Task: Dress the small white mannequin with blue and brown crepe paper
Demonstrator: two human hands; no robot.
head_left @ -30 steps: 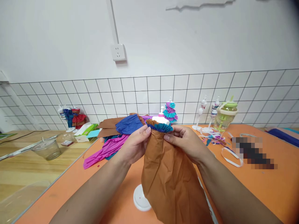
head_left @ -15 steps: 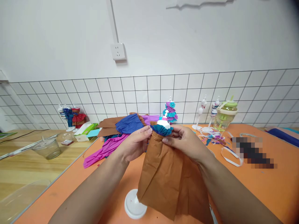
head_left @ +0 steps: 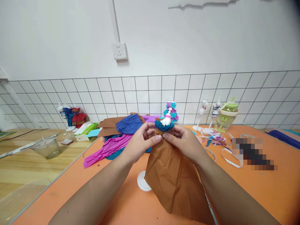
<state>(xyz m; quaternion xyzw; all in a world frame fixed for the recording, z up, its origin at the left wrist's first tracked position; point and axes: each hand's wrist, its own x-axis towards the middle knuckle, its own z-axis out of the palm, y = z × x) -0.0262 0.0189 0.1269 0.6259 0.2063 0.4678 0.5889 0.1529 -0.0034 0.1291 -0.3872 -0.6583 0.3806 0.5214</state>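
Observation:
A small white mannequin (head_left: 167, 120) on a round white base (head_left: 143, 182) tilts in front of me. Blue-green ruffled crepe paper (head_left: 164, 126) rings its upper body. Below the ruffle, a large sheet of brown crepe paper (head_left: 172, 175) is gathered around the figure and hangs down over the stand. My left hand (head_left: 148, 137) pinches the gathered top edge from the left, thumb in front. From the right, my right hand (head_left: 177, 137) presses the same edge, its thumb close to the left one. The fingers behind the paper are partly hidden.
Blue crepe paper (head_left: 130, 124) and magenta crepe paper (head_left: 107, 150) lie piled at left. A dressed mannequin (head_left: 172, 111) stands behind. Rightward are paper scraps (head_left: 214, 138), a green-lidded bottle (head_left: 227, 117) and a white ribbon loop (head_left: 232, 157). A plastic cup (head_left: 48, 148) sits far left.
Both hands have drawn closer together at the brown paper's top edge. The mannequin has become more tilted, and its base has shifted away from me and slightly right.

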